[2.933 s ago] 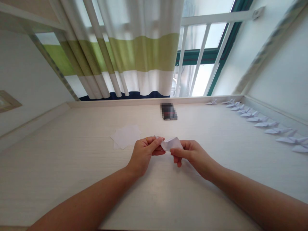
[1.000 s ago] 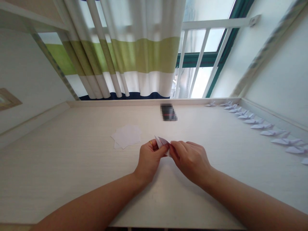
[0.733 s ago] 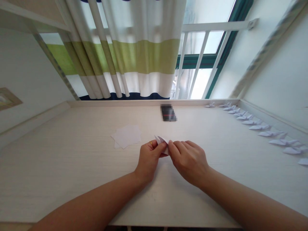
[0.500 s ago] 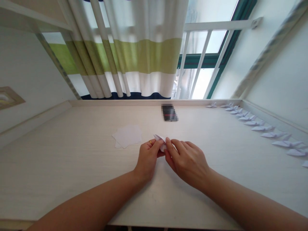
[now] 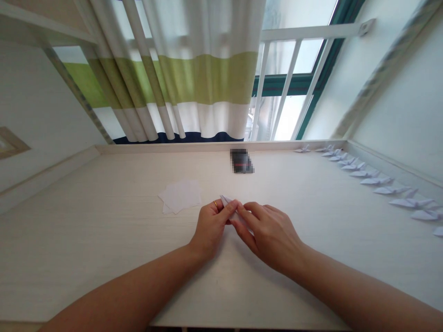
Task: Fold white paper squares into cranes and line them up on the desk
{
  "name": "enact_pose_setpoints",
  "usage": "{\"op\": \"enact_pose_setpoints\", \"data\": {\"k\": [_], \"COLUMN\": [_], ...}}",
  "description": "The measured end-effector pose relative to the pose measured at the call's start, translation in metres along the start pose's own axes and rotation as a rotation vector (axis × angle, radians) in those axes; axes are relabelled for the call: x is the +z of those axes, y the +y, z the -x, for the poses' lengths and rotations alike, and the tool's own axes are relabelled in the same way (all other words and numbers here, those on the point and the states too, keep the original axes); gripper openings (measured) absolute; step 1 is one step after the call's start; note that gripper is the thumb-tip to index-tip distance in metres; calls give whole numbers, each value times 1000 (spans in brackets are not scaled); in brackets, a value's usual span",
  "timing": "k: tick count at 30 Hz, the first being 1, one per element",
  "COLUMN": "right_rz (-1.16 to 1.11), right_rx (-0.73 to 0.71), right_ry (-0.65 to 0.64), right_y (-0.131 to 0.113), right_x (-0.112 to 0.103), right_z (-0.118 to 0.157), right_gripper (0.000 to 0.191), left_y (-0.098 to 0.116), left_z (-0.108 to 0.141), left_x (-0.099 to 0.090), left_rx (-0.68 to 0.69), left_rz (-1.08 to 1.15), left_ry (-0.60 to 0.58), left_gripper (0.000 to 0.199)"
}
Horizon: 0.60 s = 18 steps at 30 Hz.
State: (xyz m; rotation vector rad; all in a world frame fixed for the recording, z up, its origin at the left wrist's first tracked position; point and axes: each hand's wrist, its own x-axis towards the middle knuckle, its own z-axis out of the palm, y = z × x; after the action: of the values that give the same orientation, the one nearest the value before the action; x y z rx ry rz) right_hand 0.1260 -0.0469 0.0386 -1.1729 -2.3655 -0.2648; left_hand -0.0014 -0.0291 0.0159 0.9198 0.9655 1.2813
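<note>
A small piece of folded white paper (image 5: 225, 200) is held between my two hands above the middle of the desk. My left hand (image 5: 211, 226), with a ring on one finger, pinches it between thumb and fingers. From the other side my right hand (image 5: 270, 230) grips the same paper with its thumb and fingertips. One pointed tip sticks up past my left thumb, and part of the paper shows below the right fingers. The fingers hide most of its folds. To the left of my left hand lies a loose stack of white paper sheets (image 5: 182, 196).
Several folded white paper cranes (image 5: 375, 181) stand in a row along the right edge of the pale desk (image 5: 104, 240). A dark, pixelated object (image 5: 241, 161) lies near the back ledge. Behind are a striped curtain (image 5: 207, 78) and a barred window.
The folded paper looks narrower and flatter than before, its open flap now closed together. My right thumb and fingers have shifted slightly along it. The whole view has moved a little.
</note>
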Motion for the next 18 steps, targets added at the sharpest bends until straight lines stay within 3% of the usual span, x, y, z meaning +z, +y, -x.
{"op": "enact_pose_setpoints", "data": {"k": [10,14,18], "right_rz": [-776,-1016,-1104], "right_rx": [541,620,644], "right_ry": [-174,-197,-189], "right_y": [13,13,12], "right_x": [8,13,13], "right_z": [-3,-4,-5], "right_gripper": [14,13,14], "left_y": [3,4,5], "left_z": [2,2,1], "left_x": [-1,0,0], "left_rx": [-29,-36,-39], "left_rz": [-27,-21,-8], "left_ry": [-32,-29,-22], "left_gripper": [17,17,18]}}
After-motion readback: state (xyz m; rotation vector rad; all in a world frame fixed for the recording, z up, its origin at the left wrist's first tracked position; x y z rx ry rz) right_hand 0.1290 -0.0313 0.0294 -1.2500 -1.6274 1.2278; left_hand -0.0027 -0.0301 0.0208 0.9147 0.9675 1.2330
